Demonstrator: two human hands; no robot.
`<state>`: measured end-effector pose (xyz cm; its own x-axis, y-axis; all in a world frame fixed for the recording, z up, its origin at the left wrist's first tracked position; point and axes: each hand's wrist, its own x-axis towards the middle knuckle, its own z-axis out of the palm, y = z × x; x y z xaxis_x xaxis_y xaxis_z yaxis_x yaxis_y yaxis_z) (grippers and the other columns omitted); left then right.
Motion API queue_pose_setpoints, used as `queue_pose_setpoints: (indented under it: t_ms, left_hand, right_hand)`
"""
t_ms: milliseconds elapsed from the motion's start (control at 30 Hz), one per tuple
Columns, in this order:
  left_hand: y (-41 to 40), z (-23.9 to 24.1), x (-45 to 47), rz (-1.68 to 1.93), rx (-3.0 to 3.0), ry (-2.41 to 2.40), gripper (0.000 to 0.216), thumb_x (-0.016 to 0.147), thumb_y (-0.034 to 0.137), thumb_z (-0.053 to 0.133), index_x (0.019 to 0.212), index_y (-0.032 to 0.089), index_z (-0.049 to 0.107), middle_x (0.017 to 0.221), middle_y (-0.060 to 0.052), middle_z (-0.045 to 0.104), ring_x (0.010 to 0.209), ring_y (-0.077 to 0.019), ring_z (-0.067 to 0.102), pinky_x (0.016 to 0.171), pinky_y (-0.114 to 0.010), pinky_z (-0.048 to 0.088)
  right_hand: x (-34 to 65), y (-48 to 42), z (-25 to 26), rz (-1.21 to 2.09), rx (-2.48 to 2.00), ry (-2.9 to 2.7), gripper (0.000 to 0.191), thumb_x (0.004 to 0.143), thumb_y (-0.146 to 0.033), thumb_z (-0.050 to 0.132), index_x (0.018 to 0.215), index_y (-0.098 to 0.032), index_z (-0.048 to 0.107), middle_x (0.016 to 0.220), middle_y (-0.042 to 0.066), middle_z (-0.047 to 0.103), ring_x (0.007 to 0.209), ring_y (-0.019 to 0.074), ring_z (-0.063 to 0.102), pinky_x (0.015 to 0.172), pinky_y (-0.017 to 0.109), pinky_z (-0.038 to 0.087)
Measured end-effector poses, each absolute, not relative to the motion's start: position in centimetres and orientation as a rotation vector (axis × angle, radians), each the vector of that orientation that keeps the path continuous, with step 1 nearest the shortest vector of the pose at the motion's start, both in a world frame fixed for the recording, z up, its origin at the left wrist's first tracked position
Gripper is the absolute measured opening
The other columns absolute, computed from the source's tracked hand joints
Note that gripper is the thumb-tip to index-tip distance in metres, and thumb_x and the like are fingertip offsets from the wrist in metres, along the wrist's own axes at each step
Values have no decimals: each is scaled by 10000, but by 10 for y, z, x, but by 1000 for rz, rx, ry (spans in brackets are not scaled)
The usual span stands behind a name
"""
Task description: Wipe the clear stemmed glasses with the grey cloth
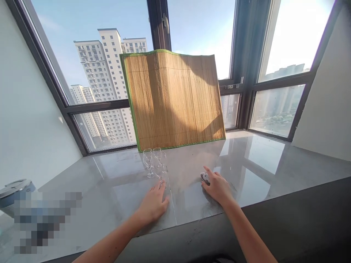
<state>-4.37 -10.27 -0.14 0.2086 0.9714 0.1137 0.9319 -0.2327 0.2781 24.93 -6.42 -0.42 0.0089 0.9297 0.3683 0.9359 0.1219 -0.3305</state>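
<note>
On the grey sill, several small clear stemmed glasses [150, 164] stand upright in a cluster. My left hand [153, 204] lies palm down just in front of them, fingers stretched forward and thumb apart. Its fingertips reach the foot of the nearest glass; whether they press on it I cannot tell. To the right, a small round silver-and-dark object [204, 178] rests on the sill, its exact kind unclear. My right hand [218, 187] has it between index finger and thumb, and the hand hides its right side.
A bamboo mat [175, 102] with green edging leans against the dark window frame [159, 25] behind the glasses. The glossy sill [115, 197] ends in a front edge near my wrists. A blue-grey lidded container [16, 191] stands far left, beside a pixelated patch.
</note>
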Motion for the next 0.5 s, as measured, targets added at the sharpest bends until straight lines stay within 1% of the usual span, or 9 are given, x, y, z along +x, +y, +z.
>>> queue_pose_setpoints:
  t_ms: [67,100,200,267,300,367,433,500]
  left_hand:
    - [-102,3,-59,362,2300,1904,657,876,419,398,1489,197,318,1551,-76,285,1401,-262,313,1133,-394,268]
    - [-101,6,-64,334,2289,1923,662,878,420,394,1494,196,305,1555,-79,276,1403,-263,310,1132,-397,262]
    - [-101,10,-72,264,2237,2001,667,877,444,396,1500,230,291,1574,-81,219,1412,-290,284,1120,-437,257]
    - [-107,10,-74,251,2231,2086,649,873,459,403,1489,271,316,1579,-77,206,1421,-327,250,1109,-485,248]
    - [-111,9,-74,256,2246,2130,637,872,462,408,1480,289,335,1576,-74,216,1428,-342,223,1110,-510,230]
    - [-121,8,-75,279,2297,2195,617,869,462,421,1464,313,366,1567,-58,250,1443,-351,162,1126,-541,163]
    - [-129,8,-76,301,2345,2214,608,866,473,432,1456,335,378,1562,-26,264,1454,-340,115,1145,-543,95]
    - [-134,9,-78,320,2390,2197,602,869,484,426,1453,344,380,1564,-1,258,1460,-323,91,1160,-532,47]
  right_hand:
    - [250,-64,-5,9,-1768,-1902,561,917,-425,449,1438,-231,378,1041,97,636,990,242,580,745,282,371]
    - [251,-63,-6,25,-1757,-1897,542,941,-445,398,1439,-233,377,1032,97,634,966,236,588,732,280,372]
    - [254,-59,-10,49,-1764,-1886,480,986,-388,280,1430,-242,389,998,86,629,826,203,604,699,277,369]
    - [255,-57,-13,41,-1781,-1894,460,987,-324,275,1424,-243,394,993,80,629,773,191,600,694,283,370]
    - [255,-56,-14,31,-1780,-1904,460,981,-299,288,1426,-236,387,1007,83,631,798,196,601,703,287,373]
    - [254,-55,-16,-35,-1786,-1913,472,967,-267,320,1433,-207,369,1078,105,632,947,227,589,773,316,384]
    - [251,-56,-17,-163,-1846,-1866,478,956,-270,348,1423,-169,378,1192,138,603,1128,274,512,898,393,355]
    - [247,-57,-18,-280,-1950,-1769,481,953,-308,362,1403,-142,404,1278,168,556,1221,323,430,976,488,289]
